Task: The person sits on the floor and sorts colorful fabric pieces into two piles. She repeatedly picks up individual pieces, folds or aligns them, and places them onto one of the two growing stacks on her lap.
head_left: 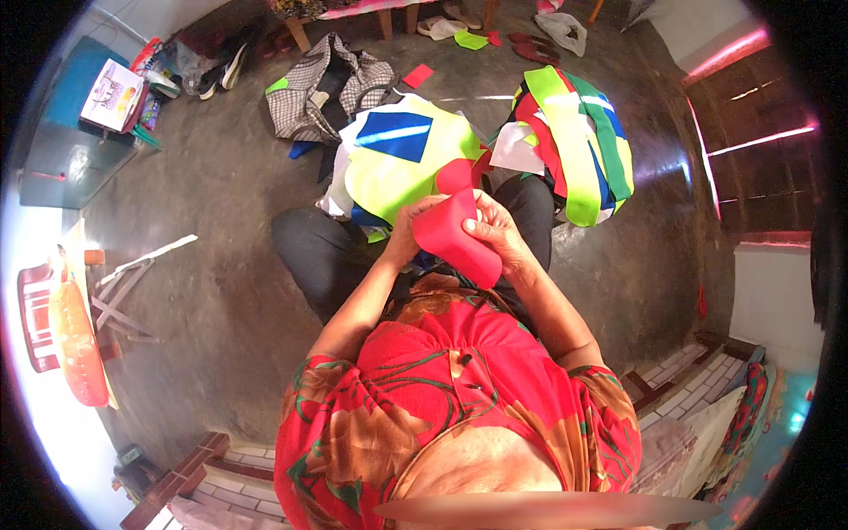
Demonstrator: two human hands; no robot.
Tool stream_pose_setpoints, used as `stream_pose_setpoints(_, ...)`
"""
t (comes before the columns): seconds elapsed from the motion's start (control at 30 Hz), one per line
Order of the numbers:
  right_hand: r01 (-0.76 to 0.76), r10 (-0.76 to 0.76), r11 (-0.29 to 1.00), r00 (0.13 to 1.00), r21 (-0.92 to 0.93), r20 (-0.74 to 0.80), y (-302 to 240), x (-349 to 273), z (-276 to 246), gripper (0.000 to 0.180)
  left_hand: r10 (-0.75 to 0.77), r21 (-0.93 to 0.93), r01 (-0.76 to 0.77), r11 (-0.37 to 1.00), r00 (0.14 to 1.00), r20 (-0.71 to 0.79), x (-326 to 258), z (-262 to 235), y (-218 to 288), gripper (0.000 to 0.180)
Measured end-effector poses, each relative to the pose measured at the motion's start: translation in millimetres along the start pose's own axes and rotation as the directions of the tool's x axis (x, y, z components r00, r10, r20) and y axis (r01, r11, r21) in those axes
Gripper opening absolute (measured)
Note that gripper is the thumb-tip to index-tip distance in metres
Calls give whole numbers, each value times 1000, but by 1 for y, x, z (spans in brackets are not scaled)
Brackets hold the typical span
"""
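Observation:
My left hand (405, 233) and my right hand (500, 235) grip a piece of red cloth (452, 238) above my lap, close to my crossed legs. The cloth bends between them, and my right thumb presses on its face. Most of my left fingers are behind it. Just beyond lies a pile of cut cloth, topped by a neon yellow piece (380, 183) with a blue square (394, 136) on it and a red piece (456, 176) at its edge. To the right, a second pile carries a long neon yellow strip (565, 146) and a green strip (606, 132).
A checked cloth (305, 106) lies crumpled beyond the left pile, near a small red piece (418, 75) on the floor. Shoes (233, 68) and bags are at the far left. A folding stand (124, 300) and an orange chair (78, 344) stand left.

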State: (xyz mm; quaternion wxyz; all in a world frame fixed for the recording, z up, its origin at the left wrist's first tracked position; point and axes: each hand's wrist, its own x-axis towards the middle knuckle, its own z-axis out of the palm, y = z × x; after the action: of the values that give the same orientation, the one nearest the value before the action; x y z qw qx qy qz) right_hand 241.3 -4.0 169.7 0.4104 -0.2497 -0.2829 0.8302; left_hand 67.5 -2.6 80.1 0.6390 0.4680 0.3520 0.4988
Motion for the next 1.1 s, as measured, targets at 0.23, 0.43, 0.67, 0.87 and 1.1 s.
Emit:
stream_pose_setpoints(0.23, -78, 90, 993, 985, -85, 149, -2, -8, 2, 36, 78, 183, -69, 981, 996, -45, -15, -8, -32, 42)
stream_pose_setpoints(0.43, -136, 145, 988, 978, -72, 151, 2, -7, 19, 46, 253, 328, -215, 920, 965, -76, -23, -5, -23, 39)
stream_pose_setpoints(0.67, 105, -105, 994, 994, -29, 22, 2, 4, 18, 34, 18, 433, -7, 901, 1000, -21, -26, -16, -42, 28)
stream_pose_setpoints(0.87, 186, -209, 977, 925, -100, -316, 5, 30, -28, 17, -338, -14, 338, 941, 941, 37, -36, -29, -54, 33)
stream_pose_setpoints(1.1, 175, -180, 984, 949, -43, -260, -13, 62, -62, 22, -332, 39, 334, 942, 942, -47, -35, -36, -60, 30)
